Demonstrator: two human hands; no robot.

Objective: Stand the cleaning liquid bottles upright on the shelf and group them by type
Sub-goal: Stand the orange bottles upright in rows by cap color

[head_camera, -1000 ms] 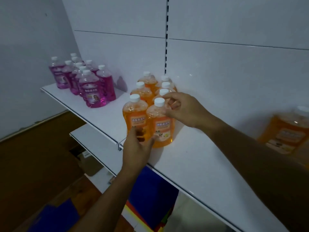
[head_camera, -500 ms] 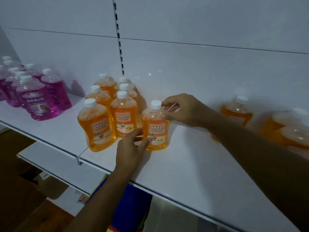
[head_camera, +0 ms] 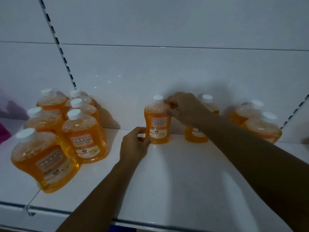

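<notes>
An orange bottle (head_camera: 158, 121) stands upright near the back of the shelf (head_camera: 175, 181), alone between two groups, label facing out. The right hand (head_camera: 184, 108) pinches its shoulder just below the white cap (head_camera: 158, 97), fingers curled on it. The left hand (head_camera: 135, 144) holds the lower left edge of the same bottle, fingertips curled against its base. Both hands are clamped on this one bottle.

To the left, a cluster of six orange bottles (head_camera: 83, 131) already stands upright in close rows, touching one another; that part looks done. To the right, behind the right forearm, another orange bottle (head_camera: 197, 136) stands upright, and further right two more (head_camera: 257, 124) sit together, blurred, so I cannot tell whether they are fully upright. A trace of pink (head_camera: 4, 133) shows at the far left edge, well apart from the orange ones.

My reading: the orange type is partly grouped. The held bottle and the three on the right remain apart from the main cluster, so several moves are likely left.

Open shelf lies between the cluster and the held bottle, and a wide bare stretch runs forward to the front edge (head_camera: 150, 222). The back panel (head_camera: 167, 72) is just behind the bottle, so there is little room rearward. Sliding left seems the free path; the front bottle of the cluster (head_camera: 43, 161) sits near the front edge and could be nudged off.
</notes>
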